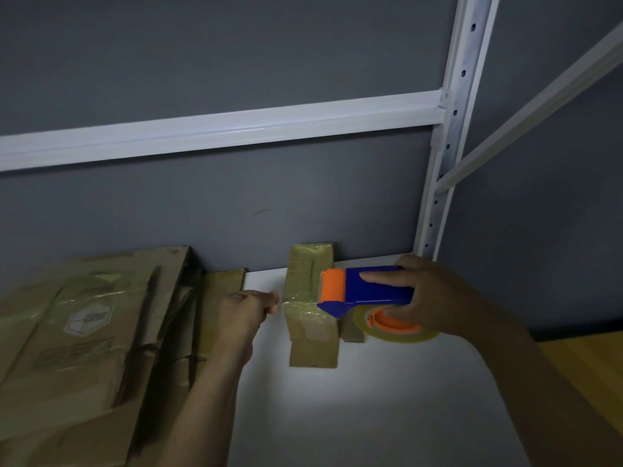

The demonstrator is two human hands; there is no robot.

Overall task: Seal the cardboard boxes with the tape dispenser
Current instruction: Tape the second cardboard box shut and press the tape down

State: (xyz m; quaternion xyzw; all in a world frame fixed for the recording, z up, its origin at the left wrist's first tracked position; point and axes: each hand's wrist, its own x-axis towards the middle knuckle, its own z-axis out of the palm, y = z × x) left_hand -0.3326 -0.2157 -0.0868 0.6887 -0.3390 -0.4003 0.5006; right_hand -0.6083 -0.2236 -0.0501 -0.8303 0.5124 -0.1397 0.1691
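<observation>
Dispenser work on the shelf: right hand (pixel 428 294) grips the blue-and-orange tape dispenser (pixel 367 288) w/ fingers curled round the blue handle. Index finger lies straight along the top, and the thumb sits underneath by the tape roll (pixel 397 330). Roll hangs at the dispenser's near side, below the hand, orange hub facing up toward the camera.

Dispenser's orange front end points left and sits against the right part of the small cardboard box (pixel 308 345), approx at mid-height. So the box is just left of the grip, touching the tool's nose but not the hand.

Clear tape strip (pixel 296 303) runs from the nose leftward across the box to the left hand (pixel 246 308). That hand is just left of the box, fingers curled, fingertips pinching the strip's free end. It's blurred, so finer finger detail can't be told.

Box stands on the white shelf board (pixel 371 416), its far end close to the grey wall (pixel 236 203), shiny w/ tape over top and sides. A second brown piece (pixel 352 330) shows at its right, under the dispenser, mostly hidden.

Left side: stack of flattened cardboard (pixel 84 332) on the shelf, some w/ tape and a hexagon logo. White crossbeam (pixel 219 129) runs along the wall above. Perforated white upright (pixel 451 129) stands at right w/ a diagonal bar (pixel 539 99). Wooden surface (pixel 590 365) lies at near right, past the shelf edge.
</observation>
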